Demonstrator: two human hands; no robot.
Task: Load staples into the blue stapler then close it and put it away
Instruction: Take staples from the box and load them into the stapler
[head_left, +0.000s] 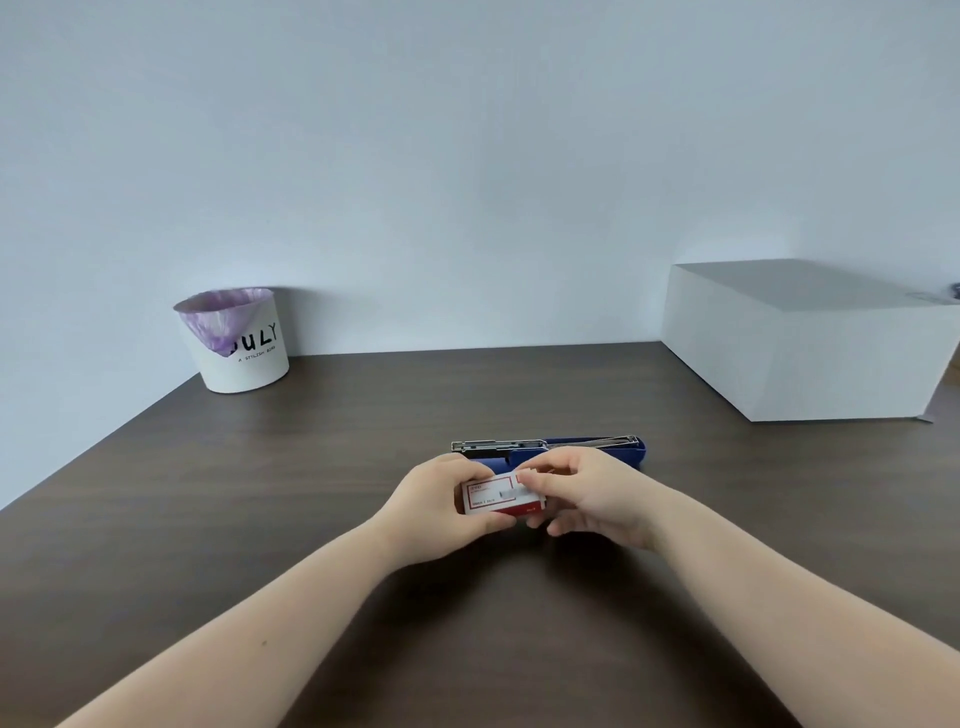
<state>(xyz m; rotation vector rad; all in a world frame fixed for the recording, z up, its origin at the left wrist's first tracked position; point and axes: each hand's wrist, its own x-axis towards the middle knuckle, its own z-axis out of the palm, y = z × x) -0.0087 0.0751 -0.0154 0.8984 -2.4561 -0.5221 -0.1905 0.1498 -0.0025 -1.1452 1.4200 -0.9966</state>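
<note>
The blue stapler (618, 448) lies opened out flat on the dark wooden table (260, 493), its metal staple channel facing up, just beyond my hands. My left hand (441, 501) grips the left end of a small red and white staple box (493, 500). My right hand (597, 493) pinches the box's right end, fingers at its open flap. Both hands hover just in front of the stapler, hiding part of its blue body. The inside of the box is not visible.
A white cup-shaped bin (239, 345) lined with a purple bag stands at the back left by the wall. A large white box (810, 338) sits at the back right. The table's left edge runs diagonally at left.
</note>
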